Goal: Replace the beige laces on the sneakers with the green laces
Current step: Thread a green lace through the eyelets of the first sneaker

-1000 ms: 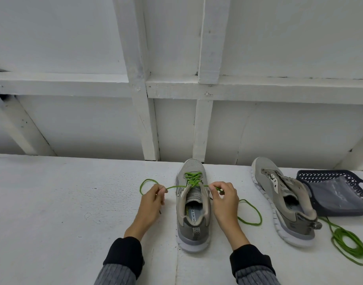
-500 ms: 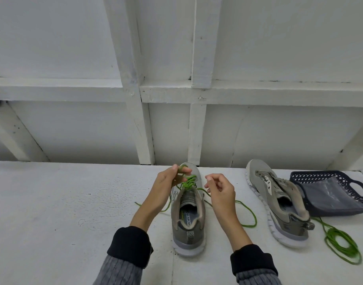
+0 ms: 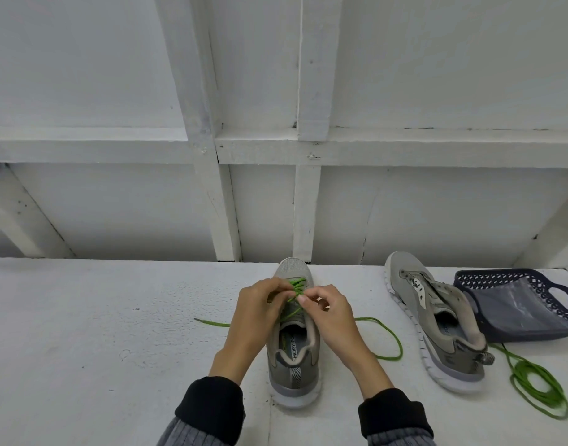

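So the near sneaker (image 3: 293, 342) sits about mid-table, long axis running straight away from the person, toe aimed at the white framed wall (image 3: 276, 194) and heel toward the near edge. Its toe almost reaches the back edge of the white table (image 3: 99, 333), so not much room behind it, but there's a big open stretch of table off to the left.

Both hands are over the front of the shoe, fingers curled. The left hand (image 3: 256, 313) and right hand (image 3: 330, 312) are each pinching the green lace (image 3: 297, 286) right at the eyelet rows, fingertips almost touching each other. One loose end of the lace trails out left on the table, the other loops out to the right.

The second sneaker (image 3: 437, 320) is off to the right, well apart, angled with toe pointing back-left, and it has no lace through it that I can make out. Just right of it, touching or nearly, is a dark blue basket (image 3: 514, 304) close to the right edge. A spare green lace (image 3: 539, 387) lies coiled in front of the basket.
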Available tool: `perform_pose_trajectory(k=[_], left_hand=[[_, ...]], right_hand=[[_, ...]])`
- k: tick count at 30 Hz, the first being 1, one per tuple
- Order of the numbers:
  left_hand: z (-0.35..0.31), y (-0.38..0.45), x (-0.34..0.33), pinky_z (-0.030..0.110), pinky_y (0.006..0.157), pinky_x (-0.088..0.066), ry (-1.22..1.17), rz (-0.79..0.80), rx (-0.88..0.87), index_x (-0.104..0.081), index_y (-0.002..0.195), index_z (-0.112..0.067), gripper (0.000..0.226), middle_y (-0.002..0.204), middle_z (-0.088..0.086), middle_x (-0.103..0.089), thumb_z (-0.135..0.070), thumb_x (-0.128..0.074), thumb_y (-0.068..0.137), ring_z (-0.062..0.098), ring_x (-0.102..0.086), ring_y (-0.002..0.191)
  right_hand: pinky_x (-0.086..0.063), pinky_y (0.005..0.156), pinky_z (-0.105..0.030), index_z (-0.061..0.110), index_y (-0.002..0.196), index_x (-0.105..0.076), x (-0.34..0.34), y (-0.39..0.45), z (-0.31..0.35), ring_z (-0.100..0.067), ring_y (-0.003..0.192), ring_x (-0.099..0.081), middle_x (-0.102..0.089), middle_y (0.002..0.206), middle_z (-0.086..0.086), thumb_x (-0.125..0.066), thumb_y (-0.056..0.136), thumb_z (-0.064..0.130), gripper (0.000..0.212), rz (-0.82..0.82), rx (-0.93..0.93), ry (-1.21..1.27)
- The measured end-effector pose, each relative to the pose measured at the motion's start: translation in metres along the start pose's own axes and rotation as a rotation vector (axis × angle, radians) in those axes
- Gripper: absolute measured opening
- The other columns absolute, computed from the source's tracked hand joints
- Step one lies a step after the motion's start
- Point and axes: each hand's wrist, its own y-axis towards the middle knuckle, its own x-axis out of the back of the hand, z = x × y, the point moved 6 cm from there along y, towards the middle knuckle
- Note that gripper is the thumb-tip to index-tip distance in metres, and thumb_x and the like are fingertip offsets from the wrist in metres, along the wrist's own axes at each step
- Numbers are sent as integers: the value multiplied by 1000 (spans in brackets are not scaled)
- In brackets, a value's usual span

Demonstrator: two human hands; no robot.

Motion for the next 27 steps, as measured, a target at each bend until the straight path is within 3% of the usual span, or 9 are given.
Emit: perform_pose_trajectory(k=[4,7,9,12,14,16,19,23,27], left_hand=[[5,-5,6,10,72,-46,-111,-94,48,-66,89,-19,9,84,-11,-68,-11,-63,94,2,-64,82],[29,-9,13,13,69,-45,-236,-214,240,-56,91,-20,8,81,-2,-63,-19,-55,99,6,-58,75],[53,-10,16,21,72,-45,-324,-291,422,-54,90,-21,10,82,1,-59,-18,-52,100,16,-56,79],[74,-13,17,28,80,-42,-357,-326,596,-54,96,-17,5,93,1,-58,-14,-52,98,22,-55,95],[66,-13,22,21,87,-37,-239,-331,484,-54,111,-18,14,111,-4,-55,-13,-54,97,14,-51,110],[40,-10,25,11,92,-33,-122,-271,217,-55,119,-23,22,120,-15,-54,-16,-54,98,1,-47,116],[8,-5,10,10,95,-39,-97,0,-22,-63,120,-27,23,118,-20,-61,-27,-54,99,-1,-52,117],[5,-1,3,23,82,-51,-164,44,-11,-70,98,-26,11,94,-14,-69,-20,-61,96,9,-64,94],[18,-3,17,15,68,-46,-184,-135,96,-66,88,-22,15,84,-13,-65,-14,-57,97,5,-59,80]], right_hand=[[-47,83,-26,11,82,-57,-2,-1,3,-19,85,-58,-62,85,-6,-43,101,16,24,28,-91,251],[-52,73,-34,7,80,-45,10,-1,12,-16,55,-47,-46,63,-1,-34,104,14,27,-4,-88,580],[-39,52,-24,9,86,-48,23,-1,17,-8,47,-32,-37,61,4,-38,104,20,23,-72,-64,439],[-32,50,-15,16,85,-58,30,-3,28,-4,51,-35,-44,61,10,-48,100,23,19,-127,109,69],[-37,60,-9,20,84,-63,27,-5,33,-1,65,-50,-57,73,11,-55,97,17,15,-130,216,-49],[-39,69,-6,24,89,-68,21,-6,36,2,82,-56,-63,85,12,-60,93,12,15,-117,284,-134],[-43,71,-10,26,93,-71,13,-5,37,-2,86,-61,-67,87,15,-64,90,12,16,-62,290,-84],[-48,64,-23,28,85,-65,16,-5,32,-4,69,-58,-67,82,10,-70,86,15,15,-87,229,48],[-46,65,-22,27,84,-72,33,-5,23,-2,66,-56,-68,77,15,-69,87,13,14,-150,181,72]])
